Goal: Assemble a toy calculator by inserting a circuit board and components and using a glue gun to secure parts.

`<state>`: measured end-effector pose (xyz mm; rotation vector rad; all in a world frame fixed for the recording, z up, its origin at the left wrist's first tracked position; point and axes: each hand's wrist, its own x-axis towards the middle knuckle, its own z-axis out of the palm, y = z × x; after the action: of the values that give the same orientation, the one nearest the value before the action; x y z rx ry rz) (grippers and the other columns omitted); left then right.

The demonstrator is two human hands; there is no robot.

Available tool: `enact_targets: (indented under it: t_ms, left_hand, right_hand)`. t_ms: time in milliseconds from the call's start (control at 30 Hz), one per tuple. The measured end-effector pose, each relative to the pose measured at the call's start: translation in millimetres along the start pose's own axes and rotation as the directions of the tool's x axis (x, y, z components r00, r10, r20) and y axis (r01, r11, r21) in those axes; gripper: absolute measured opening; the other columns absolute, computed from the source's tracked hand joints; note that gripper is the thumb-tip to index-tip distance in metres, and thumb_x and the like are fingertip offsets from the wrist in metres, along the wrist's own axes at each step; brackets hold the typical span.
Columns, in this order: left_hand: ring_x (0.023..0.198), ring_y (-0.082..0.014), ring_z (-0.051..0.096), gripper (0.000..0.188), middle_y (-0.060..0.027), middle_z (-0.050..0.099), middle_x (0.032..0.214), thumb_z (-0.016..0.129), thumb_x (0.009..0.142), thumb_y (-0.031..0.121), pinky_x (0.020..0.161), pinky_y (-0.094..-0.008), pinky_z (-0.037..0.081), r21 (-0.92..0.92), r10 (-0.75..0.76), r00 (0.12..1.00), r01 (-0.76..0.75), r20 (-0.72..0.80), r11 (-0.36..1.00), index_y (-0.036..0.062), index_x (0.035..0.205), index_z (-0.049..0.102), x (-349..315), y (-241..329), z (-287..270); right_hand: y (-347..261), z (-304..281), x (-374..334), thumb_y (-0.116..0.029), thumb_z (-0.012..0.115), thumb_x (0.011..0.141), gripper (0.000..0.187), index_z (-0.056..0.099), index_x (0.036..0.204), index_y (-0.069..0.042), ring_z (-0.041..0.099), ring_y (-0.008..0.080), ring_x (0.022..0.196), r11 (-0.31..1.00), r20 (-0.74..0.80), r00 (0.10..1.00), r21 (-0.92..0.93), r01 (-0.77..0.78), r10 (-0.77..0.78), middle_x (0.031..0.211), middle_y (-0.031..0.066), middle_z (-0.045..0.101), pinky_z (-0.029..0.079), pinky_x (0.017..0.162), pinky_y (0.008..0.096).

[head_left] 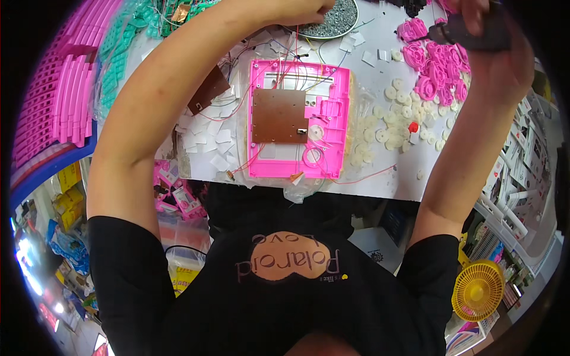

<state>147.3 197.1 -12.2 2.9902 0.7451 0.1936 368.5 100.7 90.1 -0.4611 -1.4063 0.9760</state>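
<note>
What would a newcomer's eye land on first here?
The bright pink casing, just above centre, with a brown board over part of it. Beyond it, the left hand is at a dish of small metal pieces. At upper right, the right hand holds a dark tool.

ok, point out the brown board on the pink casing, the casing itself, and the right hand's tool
Brown board [279, 116]: head view, middle of its flat face.
Pink casing [336, 142]: head view, bare area near its right edge.
Dark tool [482, 40]: head view, its thick body.

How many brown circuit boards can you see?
2: one board over the open pink casing, another left of it, beside the left forearm. More may be hidden.
</note>
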Motion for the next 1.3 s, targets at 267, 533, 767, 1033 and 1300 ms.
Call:
enact_targets:
  t_ms: [267, 533, 767, 1033, 1300]
  left_hand:
    - [0.081, -0.0326, 0.07, 0.03, -0.0153, 0.072, 0.08, 0.057, 0.09, 0.029, 0.078, -0.0498, 0.044, 0.095, -0.154, 0.977, 0.168, -0.146, 0.981, 0.0072, 0.075, 0.07, 11.6, -6.1, 16.4]
    - [0.073, -0.0326, 0.067, 0.02, -0.0109, 0.071, 0.077, 0.065, 0.084, 0.027, 0.078, -0.049, 0.046, -0.222, -0.132, 0.939, 0.062, -0.317, 0.973, 0.0109, 0.078, 0.074, -41.4, 33.9, -26.5]
    - [0.072, -0.0207, 0.061, 0.01, -0.0035, 0.057, 0.067, 0.075, 0.085, 0.01, 0.091, -0.0403, 0.041, -0.615, -0.219, 0.925, -0.021, -0.311, 0.788, 0.0082, 0.081, 0.066, -151.7, 126.4, -25.9]
    - [0.076, -0.019, 0.065, 0.005, -0.0001, 0.068, 0.075, 0.075, 0.086, 0.017, 0.095, -0.0421, 0.04, -0.73, -0.32, 0.917, 0.05, -0.236, 0.682, 0.0136, 0.089, 0.074, -162.5, 132.0, -22.7]
    - [0.073, -0.0189, 0.064, 0.01, 0.0005, 0.066, 0.071, 0.079, 0.081, 0.019, 0.097, -0.0435, 0.041, -0.583, -0.234, 0.918, 0.005, -0.318, 0.812, 0.0127, 0.087, 0.073, -148.5, 127.6, -21.3]
  right_hand:
    - [9.9, 55.2, -19.1, -0.013, 0.067, 0.091, 0.034, 0.059, 0.118, 0.005, 0.058, 0.0144, 0.065, 0.969, -0.19, 0.981, -0.234, -0.084, 0.039, 0.08, 0.005, 0.06, 0.05, 0.073, 0.0315]
    - [-4.8, 43.7, -42.8, -0.012, 0.058, 0.094, 0.043, 0.051, 0.134, 0.003, 0.059, 0.0175, 0.072, 0.973, -0.006, 0.973, 0.014, -0.229, 0.229, 0.081, 0.0063, 0.059, 0.053, 0.083, 0.0404]
    - [-3.8, 77.1, -69.8, -0.024, 0.052, 0.102, 0.035, 0.05, 0.136, -0.015, 0.044, 0.0104, 0.071, 0.901, 0.466, 0.877, 0.322, -0.291, 0.117, 0.074, -0.0069, 0.049, 0.042, 0.08, 0.0342]
    - [-13.9, 101.0, -71.8, -0.027, 0.061, 0.1, 0.036, 0.048, 0.132, -0.017, 0.046, 0.01, 0.067, 0.933, 0.387, 0.906, 0.231, -0.277, 0.174, 0.069, -0.0075, 0.052, 0.045, 0.077, 0.0334]
    - [-13.3, 108.5, -83.9, -0.023, 0.065, 0.096, 0.033, 0.047, 0.123, -0.016, 0.048, 0.0111, 0.058, 0.962, 0.218, 0.96, 0.168, -0.216, 0.177, 0.066, -0.0052, 0.052, 0.05, 0.068, 0.0331]
